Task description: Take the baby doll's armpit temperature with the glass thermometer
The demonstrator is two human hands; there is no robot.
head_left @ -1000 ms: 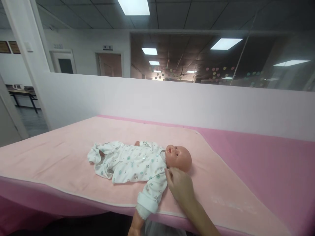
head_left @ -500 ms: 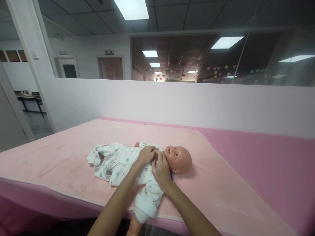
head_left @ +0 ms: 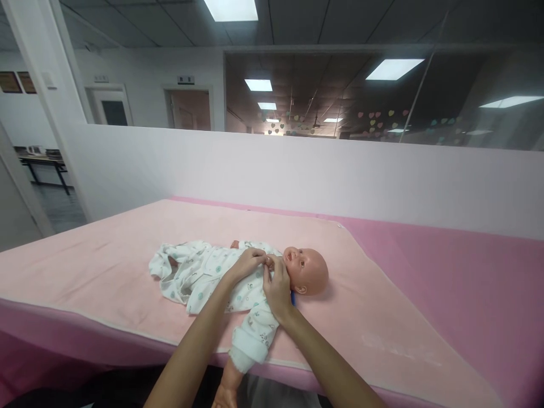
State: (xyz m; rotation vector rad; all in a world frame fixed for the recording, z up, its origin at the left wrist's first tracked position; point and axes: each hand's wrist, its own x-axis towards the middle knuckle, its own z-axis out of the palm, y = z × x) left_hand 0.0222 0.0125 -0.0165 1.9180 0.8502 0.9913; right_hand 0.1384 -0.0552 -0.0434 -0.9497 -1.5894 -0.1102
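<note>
One doll [head_left: 251, 289] lies on its back on one peach mat [head_left: 374, 320], nearer the front edge than the back, head [head_left: 309, 271] toward the right edge and legs toward the left. It wears one pale printed shirt [head_left: 242, 301]. Of its two visible hands, one [head_left: 226, 394] hangs past the mat's front edge; the other [head_left: 234, 244] lies on the side toward the back edge. One bit of blue [head_left: 293, 297] shows by the neck.

Two bare hands meet at the shirt's upper front, near the collar: the left hand [head_left: 250, 262] and the right hand [head_left: 278, 290], both with fingers bent and tips close together. Whether they pinch cloth, I cannot tell.

One pink cover [head_left: 450, 266] extends beyond the mat's right edge. Behind stands one white half-wall [head_left: 297, 175]; two doors [head_left: 191, 110] show farther back.
</note>
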